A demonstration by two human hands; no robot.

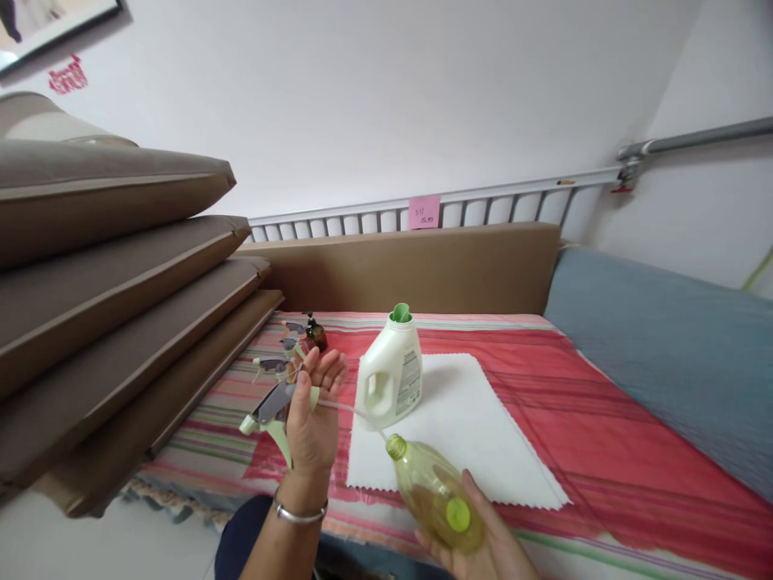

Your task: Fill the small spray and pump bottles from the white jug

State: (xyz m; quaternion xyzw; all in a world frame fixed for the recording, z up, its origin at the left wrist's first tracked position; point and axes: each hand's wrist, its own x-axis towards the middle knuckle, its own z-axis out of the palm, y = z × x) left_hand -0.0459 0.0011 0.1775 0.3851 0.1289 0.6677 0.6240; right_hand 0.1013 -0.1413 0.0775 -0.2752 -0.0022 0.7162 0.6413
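The grey and pale green spray head (279,405) is held at the thumb side of my left hand (319,415), palm up and fingers loosely curled. From it a thin clear dip tube (345,405) runs across to the mouth of a see-through yellow-green bottle (431,491); its end is at or just inside the neck. My right hand (477,536) wraps round the lower part of this tilted bottle, which has some yellow liquid in it. Behind them a white jug (390,374) with a green pouring spout stands upright on a white cloth (477,427).
Several spray bottles and a dark pump bottle (316,332) stand behind my left hand. Stacked brown cushions (138,298) rise at the left. A striped red cloth (525,374) covers the surface. A brown cushion (411,270) lines the back, below a pink note (424,212).
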